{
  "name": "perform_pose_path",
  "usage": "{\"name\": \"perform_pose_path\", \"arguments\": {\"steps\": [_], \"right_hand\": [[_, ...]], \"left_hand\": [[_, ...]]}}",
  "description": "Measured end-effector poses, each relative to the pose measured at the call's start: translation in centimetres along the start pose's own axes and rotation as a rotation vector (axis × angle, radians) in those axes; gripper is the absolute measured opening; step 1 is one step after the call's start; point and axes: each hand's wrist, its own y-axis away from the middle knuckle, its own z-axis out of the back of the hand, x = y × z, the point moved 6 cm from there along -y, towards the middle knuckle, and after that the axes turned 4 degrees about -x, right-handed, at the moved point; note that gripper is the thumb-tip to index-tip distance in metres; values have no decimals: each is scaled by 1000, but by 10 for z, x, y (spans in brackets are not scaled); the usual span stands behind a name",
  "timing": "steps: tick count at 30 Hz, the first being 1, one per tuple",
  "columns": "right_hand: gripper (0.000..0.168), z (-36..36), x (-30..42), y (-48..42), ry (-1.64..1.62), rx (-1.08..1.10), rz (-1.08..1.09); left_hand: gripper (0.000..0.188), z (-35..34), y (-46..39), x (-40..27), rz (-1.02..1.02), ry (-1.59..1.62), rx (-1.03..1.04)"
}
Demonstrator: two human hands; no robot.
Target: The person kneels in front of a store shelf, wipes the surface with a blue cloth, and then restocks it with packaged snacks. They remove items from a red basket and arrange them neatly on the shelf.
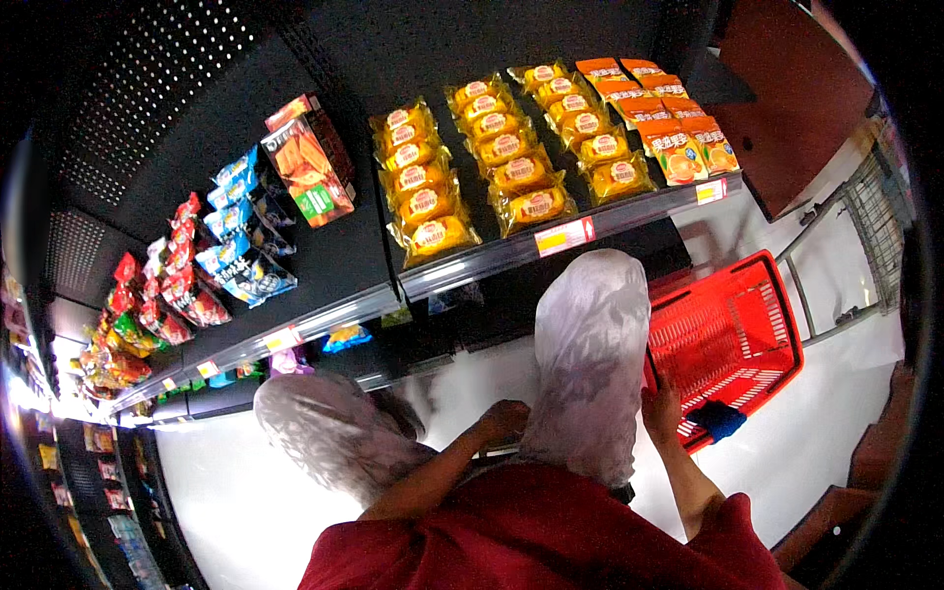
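Observation:
My right hand (663, 404) is at the near left edge of a red plastic shopping basket (789, 324), its fingers partly hidden by the rim and my knee. A dark blue cloth-like item (717, 422) lies at the basket's near side. My left hand (506, 422) is low between my knees, its fingers bent and partly hidden behind my right leg; whether it holds anything does not show. In front of me, a black shelf carries rows of yellow wrapped bread rolls (522, 171) and orange pouches (667, 147).
Further left on the shelf (335, 258) stand a brown food box (304, 173), blue snack bags (247, 269) and red snack bags (193, 295). A lower shelf holds more packets. Another stocked shelf (81, 472) is at far left. A wire rack (874, 210) stands at right.

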Motion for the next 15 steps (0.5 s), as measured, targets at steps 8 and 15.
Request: {"name": "perform_pose_path", "arguments": {"steps": [8,15], "right_hand": [[46,10,15,-4,-66,171,-178],[48,7,8,-3,-80,-1,-41]], "left_hand": [[25,160,60,-126,197,163,-472],[10,302,193,-240,80,-423,-1453]]}}
